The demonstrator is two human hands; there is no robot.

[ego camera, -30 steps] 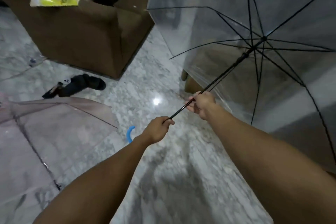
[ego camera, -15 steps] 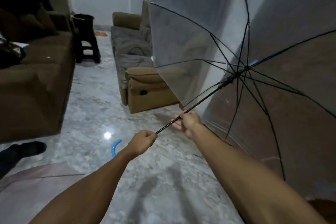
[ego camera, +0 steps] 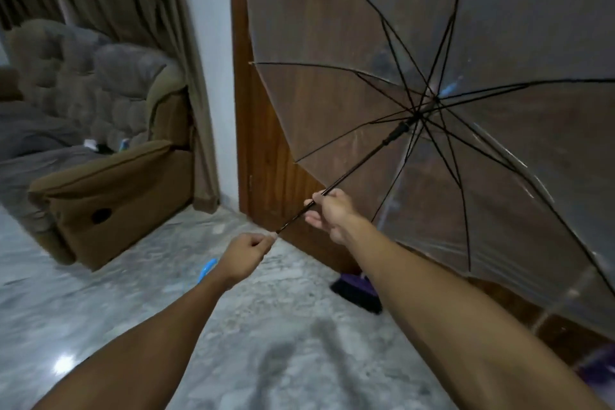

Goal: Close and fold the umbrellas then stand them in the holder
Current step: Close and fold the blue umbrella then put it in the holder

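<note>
Your left hand curls its grip round the low end of the black shaft; your right hand pinches the shaft higher up. The clear umbrella stands open before the wooden door, above the marble floor.

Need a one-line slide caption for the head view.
Both hands, left hand low near the blue handle, right hand higher, hold the black shaft of an open transparent umbrella beside a wooden door.

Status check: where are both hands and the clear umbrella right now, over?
Left hand grips the blue handle end. Right hand pinches the shaft. Clear umbrella fully open. Wooden door close behind canopy.
</note>
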